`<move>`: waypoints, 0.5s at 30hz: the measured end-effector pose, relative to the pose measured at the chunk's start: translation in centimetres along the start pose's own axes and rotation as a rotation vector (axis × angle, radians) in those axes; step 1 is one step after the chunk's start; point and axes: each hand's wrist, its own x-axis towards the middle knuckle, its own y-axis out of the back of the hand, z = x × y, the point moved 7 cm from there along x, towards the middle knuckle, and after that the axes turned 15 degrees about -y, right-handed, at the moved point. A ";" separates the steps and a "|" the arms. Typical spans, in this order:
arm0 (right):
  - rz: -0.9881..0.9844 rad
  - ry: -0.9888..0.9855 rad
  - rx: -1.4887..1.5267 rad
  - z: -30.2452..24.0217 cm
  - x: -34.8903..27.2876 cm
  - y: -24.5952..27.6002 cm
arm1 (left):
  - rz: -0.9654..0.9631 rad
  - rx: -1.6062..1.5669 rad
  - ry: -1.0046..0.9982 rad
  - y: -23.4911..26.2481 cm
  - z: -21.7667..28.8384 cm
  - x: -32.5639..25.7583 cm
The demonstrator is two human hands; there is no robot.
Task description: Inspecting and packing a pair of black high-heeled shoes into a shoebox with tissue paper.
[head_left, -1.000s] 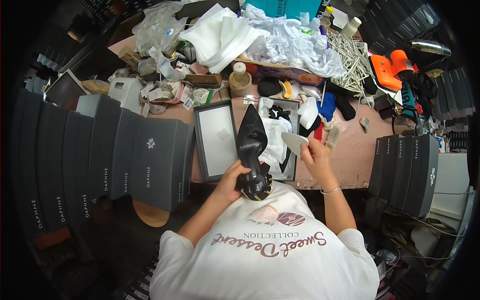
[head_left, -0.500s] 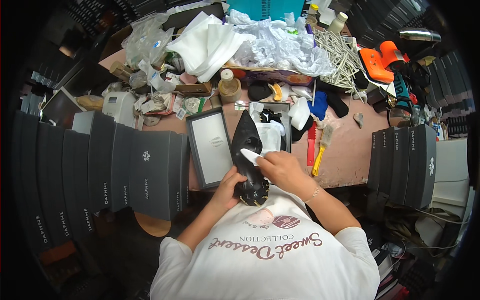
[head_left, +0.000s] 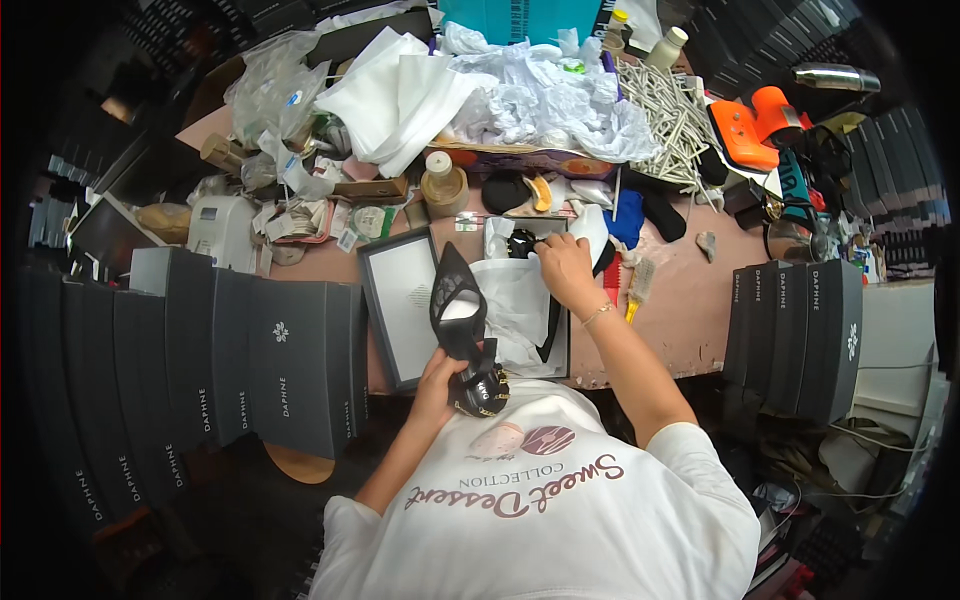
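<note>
Just above our left hand [head_left: 440, 385] rises the black pointed high-heeled shoe [head_left: 458, 325] that it grips. We close our fingers around the heel end, where gold trim shows, so the rest of the shoe stands clear of the palm and can be looked over and steered. Its long axis runs almost straight away from us, with the heel low by our chest and the pointed toe aimed at the far side of the surface [head_left: 690, 310], leaning slightly to the left. The toe hangs over the gap between the grey box lid [head_left: 385, 300], just left of the hand, and the open shoe box [head_left: 556, 345], just right of it.

Our right hand [head_left: 562, 270] reaches forward into that box, its fingers curled onto the white tissue paper [head_left: 515, 300] at the far end; we judge that it pinches the paper, though the grip itself is hard to make out. Beside its fingertips a second dark shoe part [head_left: 520, 243] peeks from the tissue. Farther beyond lies crumpled white paper [head_left: 540, 100].
</note>
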 end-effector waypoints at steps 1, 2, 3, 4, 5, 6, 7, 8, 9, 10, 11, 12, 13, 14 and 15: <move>0.118 0.057 -0.069 1.0 0.2 -1.3 | -0.024 0.030 0.006 -0.5 0.2 0.2; 0.241 0.109 -0.135 1.9 0.1 -3.2 | -0.030 0.025 -0.001 -0.8 0.4 0.3; 0.363 0.157 -0.203 2.0 -0.4 -3.9 | -0.037 0.022 -0.005 -1.1 0.6 0.5; 0.342 0.155 -0.126 1.5 -1.1 -3.1 | -0.042 0.010 -0.010 -1.3 0.7 0.8; 0.321 0.150 -0.048 1.0 -2.1 -2.2 | -0.015 -0.029 -0.018 -1.1 1.0 0.8; 0.300 0.133 0.020 1.0 -3.5 -1.5 | 0.058 -0.065 -0.003 -0.8 1.0 0.9; 0.314 0.144 0.163 1.3 -4.8 -1.5 | 0.096 -0.095 -0.021 -0.1 0.7 1.2; 0.279 0.169 0.169 1.5 -5.7 -1.5 | 0.135 -0.123 -0.038 0.8 0.5 1.6; 0.194 0.135 0.279 2.1 -6.3 -1.9 | 0.183 -0.100 -0.009 1.8 0.3 1.9; 0.111 0.102 0.389 2.7 -6.7 -2.2 | 0.176 -0.088 0.018 2.2 0.3 2.2; 0.129 0.023 0.481 3.8 -7.1 -1.8 | 0.160 -0.079 0.009 2.4 0.2 2.4; 0.150 -0.040 0.578 4.3 -7.1 -0.9 | 0.149 -0.070 -0.014 2.4 0.5 2.5; 0.169 -0.102 0.673 4.9 -7.0 -0.3 | 0.118 -0.058 -0.018 2.1 0.7 2.5; 0.176 -0.166 0.791 6.5 -6.4 -0.2 | 0.090 -0.047 -0.024 1.5 0.8 2.6; 0.175 -0.224 0.918 8.6 -5.5 -0.3 | 0.071 -0.031 -0.037 0.8 1.3 2.4</move>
